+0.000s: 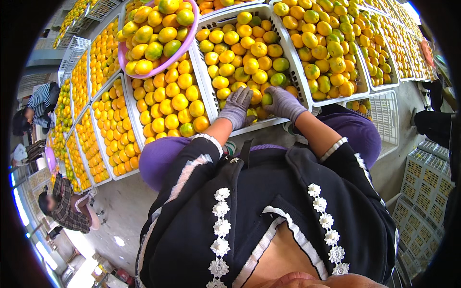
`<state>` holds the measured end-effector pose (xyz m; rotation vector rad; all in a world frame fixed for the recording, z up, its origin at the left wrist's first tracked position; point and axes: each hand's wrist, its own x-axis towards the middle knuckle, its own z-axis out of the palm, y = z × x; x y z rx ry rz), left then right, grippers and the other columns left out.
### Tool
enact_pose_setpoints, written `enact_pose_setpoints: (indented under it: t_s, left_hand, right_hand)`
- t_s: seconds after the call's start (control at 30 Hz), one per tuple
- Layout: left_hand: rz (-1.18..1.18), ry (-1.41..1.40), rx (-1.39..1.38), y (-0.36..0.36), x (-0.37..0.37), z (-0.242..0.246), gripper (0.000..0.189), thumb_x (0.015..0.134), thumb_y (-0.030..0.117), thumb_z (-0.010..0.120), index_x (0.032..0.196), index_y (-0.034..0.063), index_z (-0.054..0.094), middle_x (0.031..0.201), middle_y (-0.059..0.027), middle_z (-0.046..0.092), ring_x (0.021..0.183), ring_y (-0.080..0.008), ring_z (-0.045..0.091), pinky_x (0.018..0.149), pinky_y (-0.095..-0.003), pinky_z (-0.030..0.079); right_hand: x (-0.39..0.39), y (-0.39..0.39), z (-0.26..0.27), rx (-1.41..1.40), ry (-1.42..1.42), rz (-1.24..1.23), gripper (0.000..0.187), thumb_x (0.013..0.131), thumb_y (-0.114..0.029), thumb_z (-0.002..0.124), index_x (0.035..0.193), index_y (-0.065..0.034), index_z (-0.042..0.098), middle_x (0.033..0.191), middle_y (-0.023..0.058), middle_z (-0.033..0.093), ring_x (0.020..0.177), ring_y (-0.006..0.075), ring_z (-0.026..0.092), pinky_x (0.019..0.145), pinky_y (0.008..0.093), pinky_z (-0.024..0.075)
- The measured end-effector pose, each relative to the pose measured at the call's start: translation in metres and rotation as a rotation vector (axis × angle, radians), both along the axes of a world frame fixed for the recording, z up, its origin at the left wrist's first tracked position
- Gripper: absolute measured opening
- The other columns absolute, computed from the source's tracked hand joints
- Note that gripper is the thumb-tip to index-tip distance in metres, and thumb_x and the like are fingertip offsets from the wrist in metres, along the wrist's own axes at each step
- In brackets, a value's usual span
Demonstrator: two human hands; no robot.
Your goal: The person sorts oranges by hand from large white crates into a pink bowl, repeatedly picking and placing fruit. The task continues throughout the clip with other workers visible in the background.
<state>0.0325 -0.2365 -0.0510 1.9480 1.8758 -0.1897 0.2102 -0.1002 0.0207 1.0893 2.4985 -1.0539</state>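
Note:
Before me a white plastic crate (207, 77) holds mandarins (251, 66), mostly orange-yellow with some green ones. Both my hands wear grey gloves and reach over its near edge. My left hand (237, 106) lies palm down on the fruit, with a yellow-green mandarin (253, 113) beside its thumb; whether it grips that fruit is hidden. Just to the right, my right hand (285, 103) has its fingertips closed around a green mandarin (267, 99). The palms and the fruit beneath them cannot be seen.
A pink-purple basin (164, 66) heaped with mandarins rests on the crates at upper left. Filled crates (113, 126) line both sides. A white crate (385, 118) stands by my right knee, with stacked crates (421, 180) farther right. Other people (68, 205) sit at left.

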Motion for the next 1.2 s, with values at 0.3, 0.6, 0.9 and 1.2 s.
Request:
enact_pose_setpoints:
  t_s: [0.3, 0.6, 0.9, 1.2]
  left_hand:
    - [-0.006, -0.086, -0.132, 0.006, -0.012, 0.002, 0.114, 0.081, 0.056, 0.068, 0.165, 0.0079, 0.009, 0.172, -0.0169, 0.009, 0.16, -0.0361, 0.005, 0.129, -0.0481, 0.007]
    - [0.048, 0.024, 0.221, 0.015, 0.023, -0.009, 0.07, 0.098, 0.053, 0.054, 0.157, 0.0185, 0.041, 0.168, -0.007, 0.029, 0.157, -0.0308, 0.02, 0.127, -0.0489, 0.013]
    - [-0.303, 0.007, 0.082, 0.018, 0.011, 0.002, 0.056, 0.097, 0.062, 0.05, 0.14, 0.029, 0.064, 0.166, -0.0026, 0.032, 0.156, -0.0326, 0.023, 0.126, -0.0515, 0.014]
    - [-0.556, 0.101, -0.096, 0.056, 0.04, 0.037, 0.049, 0.103, 0.053, 0.042, 0.143, 0.032, 0.061, 0.161, -0.0018, 0.044, 0.155, -0.0284, 0.028, 0.127, -0.0556, 0.009]
  right_hand:
    - [-0.004, -0.014, -0.02, -0.066, -0.061, 0.2, 0.04, 0.078, -0.025, 0.08, 0.114, -0.0075, 0.073, 0.103, 0.0211, 0.074, 0.102, 0.0398, 0.07, 0.091, 0.0471, 0.0557]
    - [-0.008, 0.009, -0.014, -0.122, -0.079, 0.253, 0.034, 0.08, -0.032, 0.079, 0.104, -0.0075, 0.075, 0.101, 0.0193, 0.075, 0.095, 0.0387, 0.071, 0.087, 0.0438, 0.0567]
    - [0.031, 0.013, -0.036, 0.217, -0.28, 0.022, 0.045, 0.08, -0.036, 0.08, 0.108, -0.0014, 0.071, 0.104, 0.0244, 0.074, 0.103, 0.0403, 0.071, 0.095, 0.0448, 0.0558]
    - [0.028, 0.054, 0.02, 0.029, -0.007, -0.116, 0.064, 0.077, -0.046, 0.077, 0.115, 0.004, 0.069, 0.105, 0.0298, 0.072, 0.105, 0.0431, 0.069, 0.095, 0.0446, 0.0551]
